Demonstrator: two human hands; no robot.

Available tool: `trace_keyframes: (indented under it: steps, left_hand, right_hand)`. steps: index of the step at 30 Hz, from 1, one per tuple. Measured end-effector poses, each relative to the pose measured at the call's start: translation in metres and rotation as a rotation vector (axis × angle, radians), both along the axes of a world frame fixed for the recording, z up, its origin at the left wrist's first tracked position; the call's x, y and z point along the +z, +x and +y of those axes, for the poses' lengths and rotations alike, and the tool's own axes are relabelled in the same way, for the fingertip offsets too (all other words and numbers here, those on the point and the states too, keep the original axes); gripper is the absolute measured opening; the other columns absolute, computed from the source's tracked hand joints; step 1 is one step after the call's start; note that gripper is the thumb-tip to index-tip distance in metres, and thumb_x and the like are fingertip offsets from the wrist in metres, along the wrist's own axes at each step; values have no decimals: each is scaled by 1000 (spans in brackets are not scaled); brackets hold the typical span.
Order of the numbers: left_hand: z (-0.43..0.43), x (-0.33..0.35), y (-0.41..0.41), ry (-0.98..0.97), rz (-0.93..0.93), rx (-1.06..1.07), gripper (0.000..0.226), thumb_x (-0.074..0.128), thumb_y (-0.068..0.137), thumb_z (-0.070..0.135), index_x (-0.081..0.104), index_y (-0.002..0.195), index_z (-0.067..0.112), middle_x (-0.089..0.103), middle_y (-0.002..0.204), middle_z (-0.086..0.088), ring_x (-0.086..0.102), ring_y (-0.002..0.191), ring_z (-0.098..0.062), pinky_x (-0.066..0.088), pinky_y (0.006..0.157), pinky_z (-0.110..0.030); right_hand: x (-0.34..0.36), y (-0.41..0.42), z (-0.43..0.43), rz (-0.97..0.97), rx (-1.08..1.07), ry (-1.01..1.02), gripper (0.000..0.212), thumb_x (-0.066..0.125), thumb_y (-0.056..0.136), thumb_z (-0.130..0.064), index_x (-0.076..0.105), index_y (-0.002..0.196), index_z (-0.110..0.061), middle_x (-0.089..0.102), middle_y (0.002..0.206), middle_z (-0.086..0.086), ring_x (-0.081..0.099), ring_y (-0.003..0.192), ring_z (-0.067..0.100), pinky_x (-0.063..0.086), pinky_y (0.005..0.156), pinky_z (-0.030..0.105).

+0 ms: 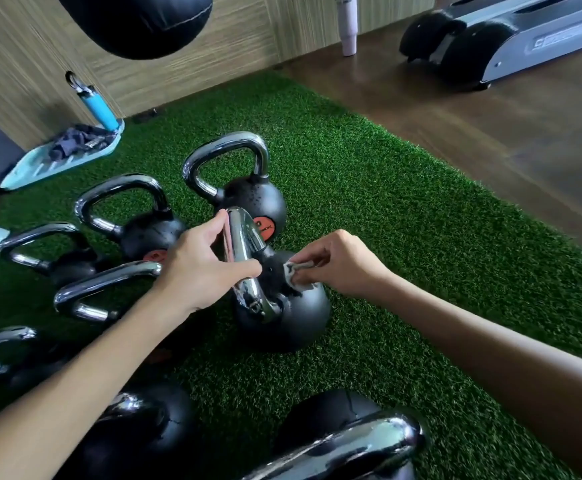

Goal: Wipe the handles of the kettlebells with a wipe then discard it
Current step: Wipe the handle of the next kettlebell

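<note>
Green turf mat [403,220] over wooden floor [490,109], crowded with black kettlebells [282,317]; teal tray [40,164] lying beside them.

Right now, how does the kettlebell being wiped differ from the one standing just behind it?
The held kettlebell is gripped at its handle by the left hand, with the right hand pressing a wipe on it; the rear kettlebell stands untouched. The rear one shows an orange label; none is visible on the held one. Its handle faces the camera broadside; the held one's is edge-on. Both have black bodies, chrome handles.
</note>
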State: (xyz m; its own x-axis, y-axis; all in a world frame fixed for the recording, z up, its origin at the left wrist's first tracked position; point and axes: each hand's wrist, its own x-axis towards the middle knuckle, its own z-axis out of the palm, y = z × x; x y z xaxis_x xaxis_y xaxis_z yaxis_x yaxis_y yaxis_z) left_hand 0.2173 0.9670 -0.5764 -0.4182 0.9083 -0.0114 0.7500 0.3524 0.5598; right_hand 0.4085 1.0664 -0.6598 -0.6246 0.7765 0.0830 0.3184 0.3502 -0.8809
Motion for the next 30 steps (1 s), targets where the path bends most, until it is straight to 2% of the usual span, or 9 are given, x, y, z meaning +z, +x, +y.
trace_keyframes:
  steps: [2,5,8,12,16,19,23,27,30]
  left_hand:
    - [-12,2,-15,-30,-25,-28,103,89,67,33,35,155,38,40,157,12,39,143,-7,31,109,-27]
    - [-30,4,-38,-37,-49,-106,99,90,69,33,38,152,41,40,154,22,38,141,2,28,121,-35]
    - [-39,1,-52,-31,-28,-151,92,88,71,36,41,150,43,41,151,26,37,139,8,27,114,-23]
    - [-40,-8,-60,4,-71,-205,95,82,64,63,42,149,47,43,149,29,38,140,8,28,118,-27]
    - [-33,-9,-54,44,-43,-243,89,82,69,56,43,149,44,43,146,32,38,136,14,28,115,-19]
    - [-27,-8,-48,58,-27,-260,87,81,70,52,44,148,43,42,148,30,36,134,16,27,112,-15]
    - [-24,-11,-48,73,-17,-291,92,73,62,68,44,146,46,41,145,36,33,131,25,27,98,3]
    - [-24,-12,-53,87,-19,-281,90,74,61,69,45,144,50,44,144,34,34,126,28,31,105,-11]
    - [-24,-13,-57,98,-36,-281,88,83,65,62,47,144,49,44,141,37,30,120,34,32,98,-4]
  right_hand:
    - [2,-9,-5,3,34,24,24,88,73,-23,82,96,-27,71,76,-23,57,58,-19,41,55,4]
    - [2,-27,-11,-6,84,54,24,87,75,-27,82,98,-25,77,86,-10,55,57,-16,38,55,4]
    - [2,-49,-16,-61,154,140,22,86,74,-28,82,96,-25,78,86,-8,60,64,-7,43,61,7]
    - [9,-73,-25,-113,255,207,21,85,75,-22,82,96,-21,79,85,-7,61,63,-7,46,63,9]
    - [16,-84,-31,-142,306,189,2,79,80,-14,80,82,-14,60,57,-17,50,47,-17,35,49,7]
    - [17,-81,-26,-129,326,80,19,76,81,-11,68,66,-19,61,54,-5,47,41,-4,35,45,11]
    - [20,-65,-13,-84,426,-54,15,78,85,-11,79,84,-26,66,58,-17,50,47,-7,36,50,8]
    - [20,-61,-13,-147,414,-6,24,79,83,-10,79,107,-17,65,65,-22,52,49,-12,39,54,5]
    - [15,-65,-16,22,379,-250,24,81,80,-2,79,103,-9,73,73,-10,63,68,-2,54,73,16]
